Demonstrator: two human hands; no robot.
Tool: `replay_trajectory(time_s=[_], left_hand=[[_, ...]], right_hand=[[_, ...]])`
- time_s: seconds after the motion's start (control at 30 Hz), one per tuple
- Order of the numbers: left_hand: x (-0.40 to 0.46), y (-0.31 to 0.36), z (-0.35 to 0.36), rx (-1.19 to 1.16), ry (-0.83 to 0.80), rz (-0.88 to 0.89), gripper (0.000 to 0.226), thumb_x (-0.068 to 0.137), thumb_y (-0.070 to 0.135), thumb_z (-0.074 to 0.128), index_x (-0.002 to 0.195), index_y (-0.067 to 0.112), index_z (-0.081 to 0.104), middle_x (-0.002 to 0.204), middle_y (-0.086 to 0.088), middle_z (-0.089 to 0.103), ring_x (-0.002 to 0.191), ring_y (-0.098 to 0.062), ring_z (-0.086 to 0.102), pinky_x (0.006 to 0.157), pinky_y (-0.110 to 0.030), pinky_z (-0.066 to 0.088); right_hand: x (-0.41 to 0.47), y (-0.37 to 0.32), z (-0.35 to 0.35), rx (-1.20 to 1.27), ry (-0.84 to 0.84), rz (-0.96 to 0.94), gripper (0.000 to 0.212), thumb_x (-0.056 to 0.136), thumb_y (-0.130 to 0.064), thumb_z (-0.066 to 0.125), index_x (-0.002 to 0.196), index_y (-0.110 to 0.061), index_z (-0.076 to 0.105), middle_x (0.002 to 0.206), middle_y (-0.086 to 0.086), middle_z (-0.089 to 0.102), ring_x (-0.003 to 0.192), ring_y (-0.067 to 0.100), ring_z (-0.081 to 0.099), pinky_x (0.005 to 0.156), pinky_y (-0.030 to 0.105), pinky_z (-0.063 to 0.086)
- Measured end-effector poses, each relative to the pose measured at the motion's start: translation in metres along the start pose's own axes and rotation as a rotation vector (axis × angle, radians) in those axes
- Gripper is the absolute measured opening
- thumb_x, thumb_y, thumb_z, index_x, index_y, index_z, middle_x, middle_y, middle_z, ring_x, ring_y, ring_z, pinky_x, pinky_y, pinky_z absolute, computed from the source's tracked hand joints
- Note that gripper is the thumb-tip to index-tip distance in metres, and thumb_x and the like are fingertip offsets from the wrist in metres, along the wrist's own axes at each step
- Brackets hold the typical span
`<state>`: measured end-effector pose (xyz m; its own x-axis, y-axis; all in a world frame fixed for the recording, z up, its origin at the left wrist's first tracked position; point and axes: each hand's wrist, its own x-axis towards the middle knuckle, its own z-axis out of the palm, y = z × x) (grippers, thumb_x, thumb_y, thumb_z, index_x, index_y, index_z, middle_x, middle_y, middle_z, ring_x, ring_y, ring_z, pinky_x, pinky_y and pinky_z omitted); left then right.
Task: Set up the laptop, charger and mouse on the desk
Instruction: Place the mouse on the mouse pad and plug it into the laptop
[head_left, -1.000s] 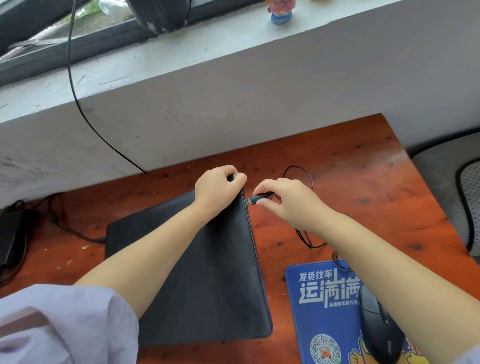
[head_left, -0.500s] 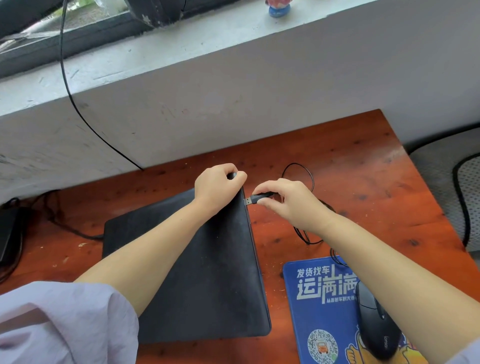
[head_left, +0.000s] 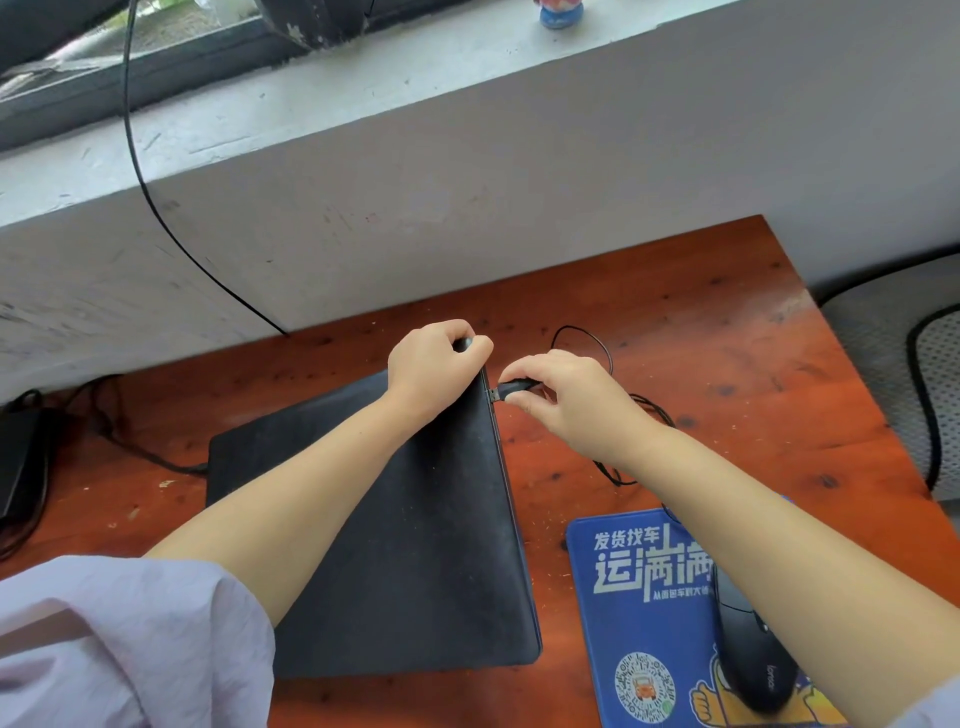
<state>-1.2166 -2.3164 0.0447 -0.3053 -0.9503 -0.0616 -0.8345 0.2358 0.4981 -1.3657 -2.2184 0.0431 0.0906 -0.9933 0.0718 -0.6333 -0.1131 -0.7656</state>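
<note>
A closed black laptop (head_left: 415, 545) lies flat on the red-brown wooden desk (head_left: 701, 374). My left hand (head_left: 434, 366) grips its far right corner. My right hand (head_left: 563, 400) pinches the mouse's black USB plug (head_left: 511, 388), whose metal tip touches the laptop's right edge. The thin mouse cable (head_left: 582, 332) loops behind my right hand. The black mouse (head_left: 750, 649) rests on a blue mouse pad (head_left: 639, 597), partly under my right forearm. A black charger brick (head_left: 18, 457) sits at the far left edge, with a cable (head_left: 145, 454) running to the laptop's left side.
A grey concrete sill (head_left: 415, 156) rises directly behind the desk, with a black cord (head_left: 156, 208) hanging down it and a small figurine (head_left: 558, 13) on top. A grey mesh chair (head_left: 904, 364) stands beyond the desk's right edge.
Both hands stay at the laptop's far right corner. The USB plug has crept slightly closer to the laptop's edge. The view has shifted a little.
</note>
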Motion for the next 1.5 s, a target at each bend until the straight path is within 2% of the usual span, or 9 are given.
replay_trajectory(time_s=[0.2, 0.37, 0.5, 0.6, 0.73, 0.9, 1.1, 1.33, 1.5], left_hand=[[-0.005, 0.003, 0.003, 0.007, -0.009, 0.018, 0.032, 0.074, 0.035, 0.043, 0.069, 0.009, 0.06, 0.059, -0.005, 0.056, 0.062, -0.021, 0.053, 0.053, -0.028, 0.036], [-0.003, 0.002, 0.003, 0.015, -0.008, 0.009, 0.029, 0.075, 0.033, 0.045, 0.07, 0.009, 0.061, 0.058, -0.001, 0.053, 0.063, -0.02, 0.052, 0.054, -0.027, 0.036], [-0.003, 0.002, 0.002, 0.01, 0.001, 0.012, 0.031, 0.074, 0.035, 0.044, 0.07, 0.009, 0.061, 0.056, 0.0, 0.051, 0.061, -0.018, 0.05, 0.054, -0.027, 0.035], [-0.003, 0.002, 0.003, 0.014, 0.001, 0.003, 0.03, 0.075, 0.034, 0.045, 0.071, 0.009, 0.061, 0.055, 0.001, 0.051, 0.061, -0.018, 0.05, 0.054, -0.027, 0.036], [-0.003, 0.001, 0.003, 0.01, 0.005, 0.011, 0.03, 0.075, 0.034, 0.045, 0.071, 0.009, 0.061, 0.057, 0.001, 0.052, 0.061, -0.016, 0.05, 0.053, -0.026, 0.035], [-0.003, 0.002, 0.001, 0.001, 0.01, 0.024, 0.03, 0.075, 0.034, 0.045, 0.07, 0.009, 0.061, 0.061, -0.006, 0.058, 0.063, -0.02, 0.054, 0.054, -0.025, 0.035], [-0.002, 0.003, 0.002, 0.005, 0.001, 0.0, 0.033, 0.072, 0.036, 0.042, 0.07, 0.008, 0.06, 0.054, 0.0, 0.05, 0.062, -0.021, 0.051, 0.054, -0.026, 0.035], [0.001, -0.002, 0.008, 0.016, -0.021, 0.002, 0.03, 0.075, 0.035, 0.045, 0.071, 0.01, 0.061, 0.059, -0.002, 0.055, 0.064, -0.02, 0.053, 0.055, -0.025, 0.035], [0.007, -0.006, 0.021, 0.026, -0.042, -0.015, 0.033, 0.072, 0.039, 0.041, 0.068, 0.013, 0.06, 0.058, 0.0, 0.058, 0.064, -0.019, 0.055, 0.054, -0.024, 0.035]], right_hand=[[0.002, 0.008, -0.011, 0.054, -0.129, 0.025, 0.02, 0.086, -0.022, 0.063, 0.105, -0.023, 0.067, 0.096, -0.009, 0.067, 0.09, 0.01, 0.056, 0.08, 0.017, 0.039], [-0.006, 0.005, 0.002, 0.053, 0.013, 0.028, 0.02, 0.086, -0.019, 0.063, 0.105, -0.017, 0.067, 0.101, -0.002, 0.07, 0.094, 0.014, 0.058, 0.086, 0.026, 0.044], [-0.002, 0.003, -0.004, -0.047, -0.012, -0.028, 0.022, 0.087, -0.022, 0.062, 0.108, -0.018, 0.067, 0.088, -0.003, 0.066, 0.081, 0.012, 0.047, 0.077, 0.028, 0.042], [0.002, 0.001, -0.007, -0.103, -0.064, -0.041, 0.023, 0.088, -0.023, 0.06, 0.11, -0.018, 0.066, 0.086, -0.001, 0.065, 0.084, 0.013, 0.047, 0.079, 0.031, 0.044], [-0.004, 0.002, -0.004, 0.117, -0.009, 0.016, 0.021, 0.086, -0.017, 0.063, 0.107, -0.014, 0.068, 0.095, 0.001, 0.069, 0.089, 0.016, 0.056, 0.081, 0.018, 0.039], [-0.005, 0.005, 0.001, 0.133, 0.014, -0.004, 0.019, 0.086, -0.016, 0.064, 0.104, -0.014, 0.069, 0.078, -0.006, 0.061, 0.073, 0.01, 0.043, 0.067, 0.009, 0.032], [-0.003, 0.002, 0.014, 0.014, 0.063, -0.017, 0.025, 0.084, -0.02, 0.065, 0.108, -0.014, 0.068, 0.083, 0.002, 0.068, 0.078, 0.013, 0.044, 0.073, 0.02, 0.035], [-0.001, 0.008, 0.01, 0.067, -0.007, 0.029, 0.025, 0.085, -0.022, 0.064, 0.109, -0.02, 0.064, 0.099, -0.008, 0.065, 0.096, 0.013, 0.054, 0.089, 0.028, 0.044], [0.003, 0.021, 0.012, -0.023, 0.001, 0.028, 0.014, 0.084, -0.023, 0.065, 0.096, -0.017, 0.064, 0.093, -0.009, 0.065, 0.092, 0.016, 0.054, 0.089, 0.041, 0.043]])
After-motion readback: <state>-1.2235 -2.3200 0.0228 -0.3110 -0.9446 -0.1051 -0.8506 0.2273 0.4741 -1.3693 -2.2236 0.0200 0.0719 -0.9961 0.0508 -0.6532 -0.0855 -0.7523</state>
